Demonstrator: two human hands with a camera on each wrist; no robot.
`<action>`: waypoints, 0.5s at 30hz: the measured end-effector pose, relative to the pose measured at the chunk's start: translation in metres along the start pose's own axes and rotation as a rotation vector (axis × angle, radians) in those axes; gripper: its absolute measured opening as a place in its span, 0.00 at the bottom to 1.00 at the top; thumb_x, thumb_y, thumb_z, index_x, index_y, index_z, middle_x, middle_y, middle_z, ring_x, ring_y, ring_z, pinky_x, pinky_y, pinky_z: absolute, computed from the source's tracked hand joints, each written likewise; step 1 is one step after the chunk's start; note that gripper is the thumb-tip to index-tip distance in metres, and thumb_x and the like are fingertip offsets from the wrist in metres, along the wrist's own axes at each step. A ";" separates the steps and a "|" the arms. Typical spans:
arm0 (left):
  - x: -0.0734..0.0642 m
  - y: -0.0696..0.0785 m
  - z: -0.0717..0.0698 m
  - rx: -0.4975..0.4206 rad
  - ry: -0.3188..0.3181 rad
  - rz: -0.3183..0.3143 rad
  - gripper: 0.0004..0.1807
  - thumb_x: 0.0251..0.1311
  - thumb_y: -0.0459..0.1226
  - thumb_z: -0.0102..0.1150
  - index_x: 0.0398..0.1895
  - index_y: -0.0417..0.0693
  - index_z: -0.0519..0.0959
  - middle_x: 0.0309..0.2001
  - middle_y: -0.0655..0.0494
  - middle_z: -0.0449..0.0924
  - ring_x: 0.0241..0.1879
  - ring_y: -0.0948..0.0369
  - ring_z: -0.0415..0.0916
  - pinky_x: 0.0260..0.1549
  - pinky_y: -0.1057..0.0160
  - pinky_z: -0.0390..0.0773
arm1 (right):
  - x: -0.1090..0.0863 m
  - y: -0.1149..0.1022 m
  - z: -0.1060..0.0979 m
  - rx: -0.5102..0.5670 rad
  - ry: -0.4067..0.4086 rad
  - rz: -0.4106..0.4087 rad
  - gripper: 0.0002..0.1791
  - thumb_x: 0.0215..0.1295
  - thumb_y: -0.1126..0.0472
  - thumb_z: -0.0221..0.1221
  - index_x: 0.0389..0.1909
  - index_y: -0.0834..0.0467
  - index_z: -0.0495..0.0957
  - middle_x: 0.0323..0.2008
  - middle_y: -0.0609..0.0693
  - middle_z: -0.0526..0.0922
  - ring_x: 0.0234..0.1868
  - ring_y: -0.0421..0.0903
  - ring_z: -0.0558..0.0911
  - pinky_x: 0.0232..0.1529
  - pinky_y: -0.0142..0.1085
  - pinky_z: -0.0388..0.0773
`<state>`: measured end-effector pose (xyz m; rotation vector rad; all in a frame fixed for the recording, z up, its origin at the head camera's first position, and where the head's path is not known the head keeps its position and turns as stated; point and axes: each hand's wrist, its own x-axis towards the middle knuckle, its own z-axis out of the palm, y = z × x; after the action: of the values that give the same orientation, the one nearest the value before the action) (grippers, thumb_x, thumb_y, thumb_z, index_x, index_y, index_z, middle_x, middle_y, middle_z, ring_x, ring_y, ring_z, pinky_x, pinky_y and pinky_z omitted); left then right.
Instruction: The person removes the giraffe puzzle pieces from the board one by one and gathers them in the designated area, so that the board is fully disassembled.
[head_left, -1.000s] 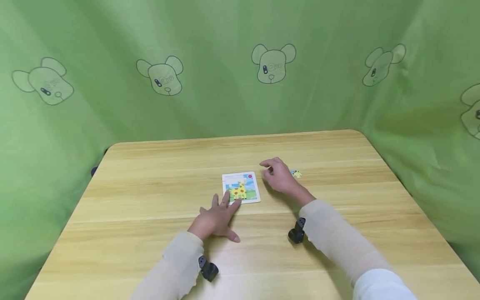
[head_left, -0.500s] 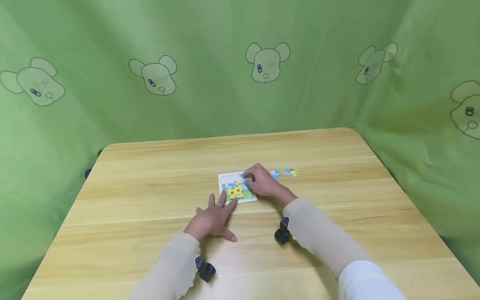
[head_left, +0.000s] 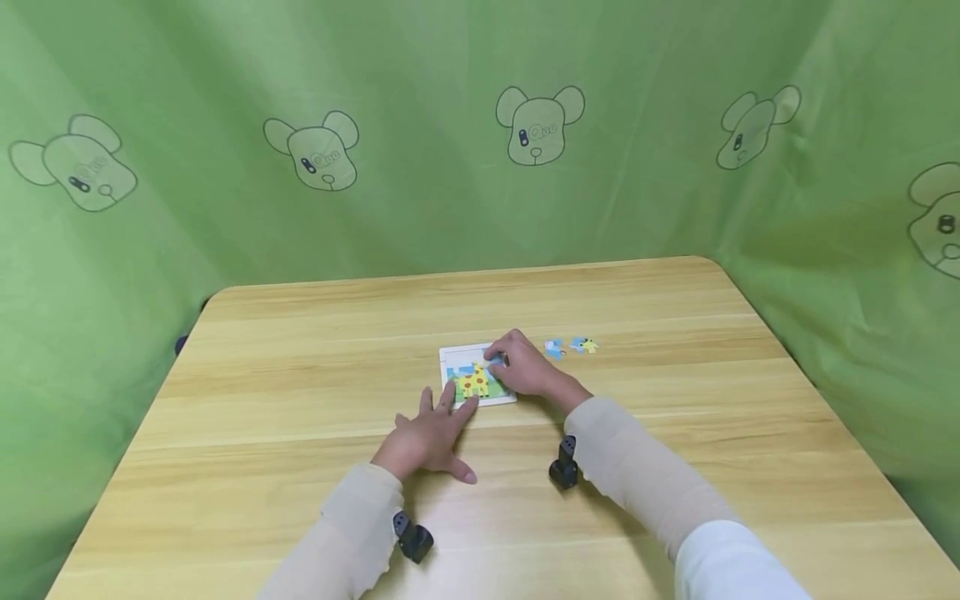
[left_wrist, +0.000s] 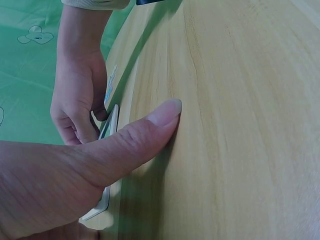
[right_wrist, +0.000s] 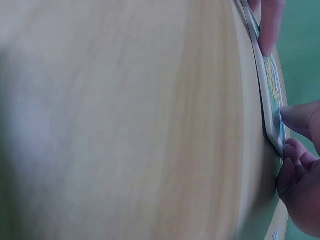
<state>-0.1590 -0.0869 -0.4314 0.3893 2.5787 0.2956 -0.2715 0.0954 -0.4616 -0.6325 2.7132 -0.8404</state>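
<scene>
A white-framed giraffe jigsaw board [head_left: 442,358] lies flat on the table, its upper left showing bare white. My left hand [head_left: 427,442] rests at the board's near left edge, fingers spread, fingertips on the frame and picture, thumb stretched out over the wood. My right hand [head_left: 525,367] is at the upper right of the board, with thumb and index finger curled on a blue puzzle piece [head_left: 498,359] that they mostly hide. In the right wrist view the right thumb [right_wrist: 297,117] touches the board surface, the other fingers curled beside the rim.
Two loose puzzle pieces lie right of the right hand: a blue one [head_left: 554,348] and a blue-and-yellow one [head_left: 585,344]. The wooden table [head_left: 300,358] is surrounded by green curtains [head_left: 420,167] with printed bear heads.
My right hand has moved left from beside the board onto its upper right corner, uncovering a loose piece. The blue piece there has shifted under its fingers. My left hand has stayed put.
</scene>
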 end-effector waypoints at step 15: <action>0.003 -0.001 0.001 0.008 -0.005 -0.002 0.62 0.36 0.62 0.68 0.75 0.63 0.45 0.76 0.46 0.31 0.72 0.37 0.33 0.53 0.23 0.53 | 0.003 0.000 0.004 -0.008 0.002 0.012 0.13 0.65 0.59 0.56 0.50 0.56 0.78 0.50 0.54 0.68 0.52 0.49 0.69 0.61 0.45 0.66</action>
<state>-0.1607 -0.0870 -0.4341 0.3903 2.5764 0.2833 -0.2725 0.0924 -0.4648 -0.6169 2.7206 -0.8286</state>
